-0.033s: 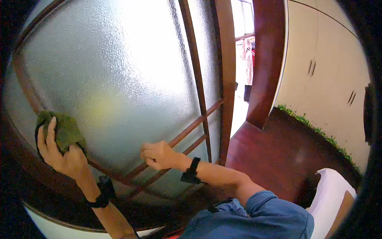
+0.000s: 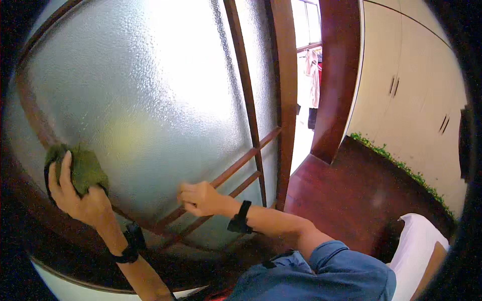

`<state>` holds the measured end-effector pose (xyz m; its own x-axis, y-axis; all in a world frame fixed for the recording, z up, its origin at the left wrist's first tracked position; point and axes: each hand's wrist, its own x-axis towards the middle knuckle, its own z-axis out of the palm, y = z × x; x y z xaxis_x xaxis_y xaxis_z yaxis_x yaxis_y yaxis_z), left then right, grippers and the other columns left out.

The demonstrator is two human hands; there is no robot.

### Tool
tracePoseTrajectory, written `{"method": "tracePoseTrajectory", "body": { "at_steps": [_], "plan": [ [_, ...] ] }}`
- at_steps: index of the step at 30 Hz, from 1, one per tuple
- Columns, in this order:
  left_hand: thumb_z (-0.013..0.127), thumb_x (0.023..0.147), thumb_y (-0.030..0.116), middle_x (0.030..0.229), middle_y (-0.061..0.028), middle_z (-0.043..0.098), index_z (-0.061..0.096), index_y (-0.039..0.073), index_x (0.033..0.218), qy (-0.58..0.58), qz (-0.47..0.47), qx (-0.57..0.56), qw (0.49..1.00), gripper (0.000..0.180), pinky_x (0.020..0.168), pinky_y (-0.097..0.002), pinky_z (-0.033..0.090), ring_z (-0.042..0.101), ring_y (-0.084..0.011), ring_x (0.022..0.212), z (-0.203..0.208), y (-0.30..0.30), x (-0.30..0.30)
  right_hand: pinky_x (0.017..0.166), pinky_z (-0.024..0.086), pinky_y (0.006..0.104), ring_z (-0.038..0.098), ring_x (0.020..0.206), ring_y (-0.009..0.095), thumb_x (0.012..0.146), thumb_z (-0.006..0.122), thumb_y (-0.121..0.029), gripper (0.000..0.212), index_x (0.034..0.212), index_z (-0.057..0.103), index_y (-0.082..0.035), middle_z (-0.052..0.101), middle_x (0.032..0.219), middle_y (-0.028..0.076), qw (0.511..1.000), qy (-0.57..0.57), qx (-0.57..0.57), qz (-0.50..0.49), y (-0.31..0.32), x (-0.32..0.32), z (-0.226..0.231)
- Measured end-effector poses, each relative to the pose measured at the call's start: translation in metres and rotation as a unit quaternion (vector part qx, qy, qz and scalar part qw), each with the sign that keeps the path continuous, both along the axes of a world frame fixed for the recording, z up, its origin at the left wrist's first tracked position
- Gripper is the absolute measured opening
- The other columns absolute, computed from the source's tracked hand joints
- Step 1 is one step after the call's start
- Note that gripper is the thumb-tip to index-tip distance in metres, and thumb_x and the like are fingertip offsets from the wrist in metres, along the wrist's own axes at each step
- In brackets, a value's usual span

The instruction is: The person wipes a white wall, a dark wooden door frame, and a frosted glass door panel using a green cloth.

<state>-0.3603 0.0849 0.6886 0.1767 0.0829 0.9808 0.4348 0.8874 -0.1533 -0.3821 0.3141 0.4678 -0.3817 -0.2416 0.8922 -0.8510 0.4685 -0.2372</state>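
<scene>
My left hand [image 2: 80, 198] is closed on a fuzzy olive-green cloth [image 2: 89, 170]. It presses the cloth to the lower left corner of a frosted glass panel [image 2: 100, 85], where pane and dark brown wooden frame [image 2: 36, 118] meet. The fingers lie over the cloth's left part, one nearly straight. My right hand [image 2: 201, 197] is at the lower middle, in front of the glass and close to the slanting wooden bars [image 2: 236, 167]. Its fingers are curled in, and nothing shows in them. Whether it touches a bar I cannot tell. Both wrists wear black bands.
Right of the panel is a narrow opening [image 2: 305, 135] onto a bright space with hanging clothes [image 2: 312, 75]. A cream wardrobe [image 2: 409, 100] stands at the right, with green leaves [image 2: 396, 163] along its foot. Below are a dark red floor [image 2: 326, 193] and a white cover [image 2: 416, 241].
</scene>
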Motion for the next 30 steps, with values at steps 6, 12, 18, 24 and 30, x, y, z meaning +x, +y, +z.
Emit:
{"method": "tracePoseTrajectory", "body": {
  "at_steps": [6, 12, 18, 24, 30],
  "plan": [
    [0.074, 0.092, 0.031, 0.132, -0.0255, 0.066, 0.074, 0.014, 0.128, -0.026, 0.164, -0.022, 0.986, 0.040, 0.103, -0.0542, 0.049, 0.063, -0.0438, 0.118, -0.079, -0.001, -0.011, 0.065, 0.058, 0.0401, 0.068, 0.081, 0.029, 0.074, 0.067, -0.002, 0.016, 0.090, 0.068, -0.006, 0.066, 0.097, 0.009, 0.995, 0.067, 0.006, 0.073, -0.010, -0.016, -0.021],
    [0.081, 0.086, 0.031, 0.113, -0.0228, 0.071, 0.073, 0.010, 0.117, -0.173, 0.041, 0.030, 0.984, 0.038, 0.085, -0.0555, 0.052, 0.064, -0.0427, 0.097, -0.182, 0.029, -0.008, 0.069, 0.059, 0.0400, 0.070, 0.081, 0.029, 0.071, 0.069, -0.004, 0.017, 0.087, 0.069, -0.009, 0.068, 0.095, 0.008, 0.994, 0.081, 0.008, 0.070, 0.002, -0.033, -0.032],
    [0.077, 0.087, 0.025, 0.137, -0.0219, 0.057, 0.075, 0.011, 0.119, -0.185, 0.069, 0.077, 0.977, 0.035, 0.106, -0.0502, 0.042, 0.054, -0.0408, 0.123, -0.203, 0.047, 0.008, 0.061, 0.056, 0.0380, 0.067, 0.072, 0.026, 0.071, 0.068, -0.001, 0.013, 0.080, 0.068, -0.011, 0.067, 0.086, 0.005, 0.991, 0.095, 0.030, 0.094, 0.007, -0.027, -0.031],
    [0.077, 0.075, 0.006, 0.129, -0.0172, 0.061, 0.075, 0.013, 0.118, -0.054, 0.064, 0.046, 0.995, 0.043, 0.100, -0.0467, 0.041, 0.058, -0.0387, 0.116, -0.068, 0.057, -0.017, 0.062, 0.058, 0.0438, 0.069, 0.076, 0.030, 0.077, 0.079, -0.022, 0.020, 0.093, 0.072, -0.013, 0.068, 0.096, 0.008, 0.991, 0.082, 0.023, 0.101, 0.019, -0.041, -0.048],
    [0.061, 0.069, -0.005, 0.127, -0.0176, 0.062, 0.071, 0.014, 0.120, 0.012, 0.016, 0.010, 1.000, 0.055, 0.103, -0.0483, 0.043, 0.058, -0.0421, 0.118, 0.079, 0.037, -0.037, 0.058, 0.056, 0.0371, 0.069, 0.069, 0.026, 0.073, 0.074, -0.005, 0.013, 0.084, 0.071, -0.011, 0.069, 0.086, 0.006, 0.994, 0.073, 0.010, 0.075, 0.015, -0.028, -0.033]
  ]
}}
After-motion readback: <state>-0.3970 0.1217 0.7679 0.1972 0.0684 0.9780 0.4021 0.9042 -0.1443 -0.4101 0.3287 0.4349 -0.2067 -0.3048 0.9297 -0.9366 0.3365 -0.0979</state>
